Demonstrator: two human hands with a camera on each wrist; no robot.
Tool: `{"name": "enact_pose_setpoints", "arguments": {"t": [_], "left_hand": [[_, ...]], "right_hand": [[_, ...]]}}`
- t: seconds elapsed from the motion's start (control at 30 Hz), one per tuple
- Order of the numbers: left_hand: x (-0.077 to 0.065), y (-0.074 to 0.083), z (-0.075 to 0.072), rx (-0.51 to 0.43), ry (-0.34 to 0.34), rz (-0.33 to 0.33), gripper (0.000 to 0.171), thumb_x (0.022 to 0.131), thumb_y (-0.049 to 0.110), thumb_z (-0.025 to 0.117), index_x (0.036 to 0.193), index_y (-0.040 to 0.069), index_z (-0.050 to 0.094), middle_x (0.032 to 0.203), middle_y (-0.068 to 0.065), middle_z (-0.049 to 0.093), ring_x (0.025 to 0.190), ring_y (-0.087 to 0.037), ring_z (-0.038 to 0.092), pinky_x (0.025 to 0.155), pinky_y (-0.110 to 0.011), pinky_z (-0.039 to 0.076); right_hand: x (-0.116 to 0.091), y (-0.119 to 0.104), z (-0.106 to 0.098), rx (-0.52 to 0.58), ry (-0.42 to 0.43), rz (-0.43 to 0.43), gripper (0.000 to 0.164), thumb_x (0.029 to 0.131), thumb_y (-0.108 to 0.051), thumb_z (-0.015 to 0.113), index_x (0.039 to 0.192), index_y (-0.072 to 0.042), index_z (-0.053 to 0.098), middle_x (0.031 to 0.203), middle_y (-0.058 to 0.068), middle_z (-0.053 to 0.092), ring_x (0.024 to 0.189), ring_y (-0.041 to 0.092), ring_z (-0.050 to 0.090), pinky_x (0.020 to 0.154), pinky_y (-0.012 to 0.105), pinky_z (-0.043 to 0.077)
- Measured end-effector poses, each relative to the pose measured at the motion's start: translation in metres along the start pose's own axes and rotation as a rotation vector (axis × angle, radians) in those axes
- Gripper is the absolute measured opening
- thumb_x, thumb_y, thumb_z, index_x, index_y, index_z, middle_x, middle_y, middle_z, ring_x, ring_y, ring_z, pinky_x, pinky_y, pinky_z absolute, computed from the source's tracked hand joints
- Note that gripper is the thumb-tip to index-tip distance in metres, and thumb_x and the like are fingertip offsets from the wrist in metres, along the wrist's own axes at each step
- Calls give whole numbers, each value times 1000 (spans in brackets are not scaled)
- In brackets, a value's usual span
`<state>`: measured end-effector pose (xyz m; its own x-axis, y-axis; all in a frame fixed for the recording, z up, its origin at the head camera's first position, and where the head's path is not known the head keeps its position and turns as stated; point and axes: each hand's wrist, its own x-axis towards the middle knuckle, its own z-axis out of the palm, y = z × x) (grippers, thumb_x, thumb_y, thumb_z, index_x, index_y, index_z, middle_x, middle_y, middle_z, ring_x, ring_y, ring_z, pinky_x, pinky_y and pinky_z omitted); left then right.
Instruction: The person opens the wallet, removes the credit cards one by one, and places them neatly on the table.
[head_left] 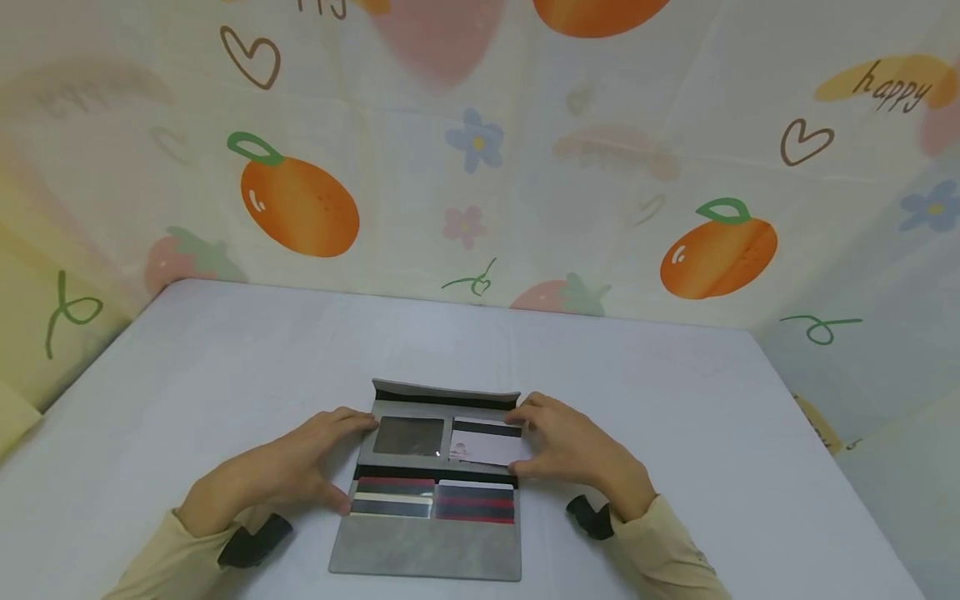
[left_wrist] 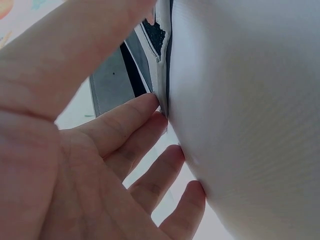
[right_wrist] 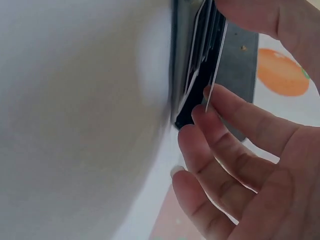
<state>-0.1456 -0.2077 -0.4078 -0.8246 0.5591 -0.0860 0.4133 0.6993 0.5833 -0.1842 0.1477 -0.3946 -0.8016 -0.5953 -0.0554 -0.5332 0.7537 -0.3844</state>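
Observation:
A grey long wallet (head_left: pixel 425 550) lies unfolded on the white table, its top flap raised at the back. My right hand (head_left: pixel 573 446) grips a white card (head_left: pixel 491 447) with a black stripe by its right edge, over the wallet's upper right part. In the right wrist view the card (right_wrist: pixel 215 70) stands slightly off the wallet, fingertips at its edge. Along the wallet's left edge rests my left hand (head_left: pixel 288 467), fingers extended; the left wrist view has fingertips touching the wallet's side (left_wrist: pixel 161 75). Striped cards (head_left: pixel 393 497) fill the slots of the lower half.
A dark clear window pocket (head_left: pixel 408 436) is at the wallet's upper left. The white table (head_left: pixel 637 375) extends around the wallet, backed by a cloth (head_left: pixel 525 192) printed with fruit and flowers. Black straps (head_left: pixel 255 540) circle both wrists.

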Motion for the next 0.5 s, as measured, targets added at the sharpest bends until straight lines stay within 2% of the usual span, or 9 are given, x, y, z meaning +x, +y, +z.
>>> {"name": "enact_pose_setpoints", "arguments": {"t": [0.2,0.37,0.5], "left_hand": [[0,0,0,-3,12,4,99,60,34,92,142,4,47,143,-16,49,130,-44,44,104,-64,39],[1,0,0,-1,14,-10,98,59,34,93,141,4,48,143,-14,50,131,-43,44,104,-63,39],[1,0,0,-7,12,-12,98,59,34,93,141,5,48,143,-14,50,131,-43,43,105,-63,39]], "right_hand": [[0,4,1,97,-33,6,54,77,-25,82,123,-6,62,118,3,62,103,18,59,93,40,51],[1,6,2,145,-40,-22,53,83,-26,78,128,-4,60,116,4,60,100,16,59,89,35,51],[1,7,3,152,-14,-62,42,92,-26,71,125,-1,62,108,4,61,92,14,59,82,29,52]]}}
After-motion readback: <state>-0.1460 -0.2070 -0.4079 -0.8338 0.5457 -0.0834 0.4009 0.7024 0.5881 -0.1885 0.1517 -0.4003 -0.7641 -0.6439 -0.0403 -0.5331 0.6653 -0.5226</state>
